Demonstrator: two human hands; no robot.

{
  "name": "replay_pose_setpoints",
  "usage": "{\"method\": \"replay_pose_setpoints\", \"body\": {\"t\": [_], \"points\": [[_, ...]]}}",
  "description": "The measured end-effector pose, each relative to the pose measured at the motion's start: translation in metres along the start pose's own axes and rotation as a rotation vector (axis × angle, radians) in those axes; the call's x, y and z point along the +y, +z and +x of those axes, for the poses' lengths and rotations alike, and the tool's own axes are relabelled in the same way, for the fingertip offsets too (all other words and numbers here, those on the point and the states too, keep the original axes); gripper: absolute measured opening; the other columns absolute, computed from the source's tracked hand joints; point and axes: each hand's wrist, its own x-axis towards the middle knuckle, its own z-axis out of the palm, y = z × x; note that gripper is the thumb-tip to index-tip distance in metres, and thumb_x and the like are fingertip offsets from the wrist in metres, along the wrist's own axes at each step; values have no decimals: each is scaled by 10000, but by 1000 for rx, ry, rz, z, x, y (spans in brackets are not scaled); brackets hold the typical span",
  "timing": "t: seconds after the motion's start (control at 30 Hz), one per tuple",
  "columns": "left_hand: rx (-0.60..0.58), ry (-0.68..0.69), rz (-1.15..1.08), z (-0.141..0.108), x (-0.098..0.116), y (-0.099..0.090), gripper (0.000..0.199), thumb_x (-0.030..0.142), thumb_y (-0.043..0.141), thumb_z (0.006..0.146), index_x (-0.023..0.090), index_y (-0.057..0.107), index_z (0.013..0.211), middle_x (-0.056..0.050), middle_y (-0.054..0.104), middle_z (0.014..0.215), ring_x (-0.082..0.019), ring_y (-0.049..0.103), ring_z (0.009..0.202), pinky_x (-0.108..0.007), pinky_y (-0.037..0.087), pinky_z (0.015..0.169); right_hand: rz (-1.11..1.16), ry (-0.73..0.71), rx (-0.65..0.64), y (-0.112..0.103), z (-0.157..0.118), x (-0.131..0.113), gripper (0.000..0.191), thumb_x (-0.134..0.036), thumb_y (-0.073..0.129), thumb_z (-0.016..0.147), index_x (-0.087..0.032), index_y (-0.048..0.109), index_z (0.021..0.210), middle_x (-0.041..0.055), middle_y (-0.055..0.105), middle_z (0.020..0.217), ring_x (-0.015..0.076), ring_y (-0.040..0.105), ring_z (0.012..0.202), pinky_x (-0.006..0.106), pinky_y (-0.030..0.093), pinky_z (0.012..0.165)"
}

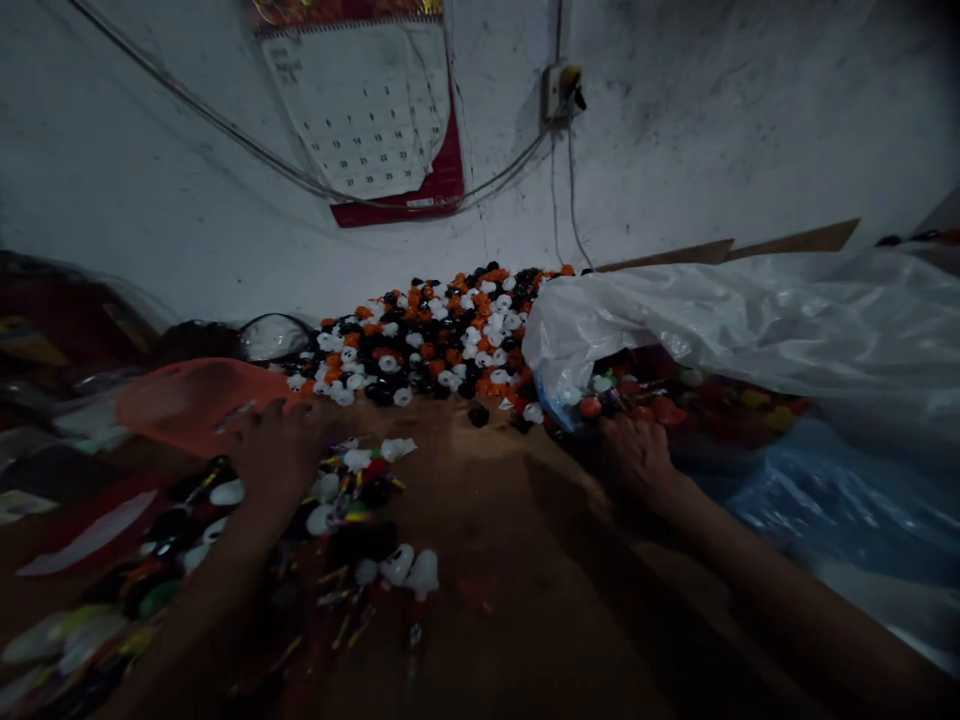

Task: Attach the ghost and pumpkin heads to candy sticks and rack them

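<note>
My left hand (276, 455) is at the left, fingers spread, beside an orange translucent plastic piece (199, 400). Below it lie loose small novelty pieces with white ghost-like heads (411, 570) and thin colourful parts. At the right, my right hand (637, 455) has its fingers curled at the lower lip of a large clear plastic bag (720, 310). Its fingertips are hidden. Inside the bag's mouth are red, orange and other coloured small pieces (660, 410). Between the hands, toward the wall, rises a heap of black, white and orange small heads (435, 345).
The brown table (480, 500) runs up to a white wall. A calendar (364, 110) hangs there, near a power socket (562, 95) with drooping cables. Cardboard strips (795, 242) stand behind the bag. A red piece (90, 530) and other clutter fill the left side.
</note>
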Motion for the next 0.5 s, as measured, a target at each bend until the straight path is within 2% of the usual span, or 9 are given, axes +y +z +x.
{"method": "replay_pose_setpoints", "body": {"t": [0.03,0.1,0.2,0.27,0.3,0.37,0.43,0.5], "points": [[-26,13,98,3,15,2,318,329,415,804,129,589,979,-221,548,1153,-462,437,1156,-592,328,910,-22,-20,12,-2,0,1,432,-164,282,923,-35,503,1270,239,556,1168,326,553,972,497,397,842],[-177,53,76,7,50,14,323,309,378,855,122,605,988,-180,616,1053,-362,551,1035,-459,408,864,-23,-45,62,-12,1,4,410,-196,328,922,-62,510,1264,220,574,1154,310,570,958,467,423,816],[-291,108,-5,9,103,52,280,314,399,879,184,633,959,-90,669,954,-239,614,910,-306,443,774,41,-21,129,-35,7,2,317,-248,405,904,-139,572,1151,155,632,1060,258,615,851,332,452,644],[-326,101,-49,11,131,82,309,336,375,904,177,631,970,-100,670,975,-223,617,919,-289,440,767,124,53,149,-49,7,-7,230,-294,443,898,-175,587,1033,84,664,855,203,616,650,257,368,481],[-341,79,-64,13,141,96,346,351,347,919,160,631,972,-120,669,979,-228,620,920,-295,441,761,203,94,162,-53,3,-14,212,-329,453,903,-187,576,1000,52,655,772,181,602,581,242,329,444],[-384,28,-85,19,156,118,423,383,304,935,125,638,955,-160,666,962,-246,628,910,-311,444,752,419,101,213,-53,-13,-28,210,-372,483,892,-188,551,967,18,634,681,146,578,506,228,348,444],[-446,0,-97,22,164,132,431,387,318,931,110,650,939,-179,666,949,-260,629,914,-322,444,761,581,74,148,-45,-38,-41,167,-329,454,911,-193,538,963,12,634,676,127,565,490,215,378,447],[-506,6,-108,23,171,138,389,353,353,917,109,652,964,-184,661,987,-271,617,954,-331,438,790,653,37,45,-34,-64,-48,167,-260,387,931,-207,543,961,24,643,718,132,583,547,219,423,493]]}}
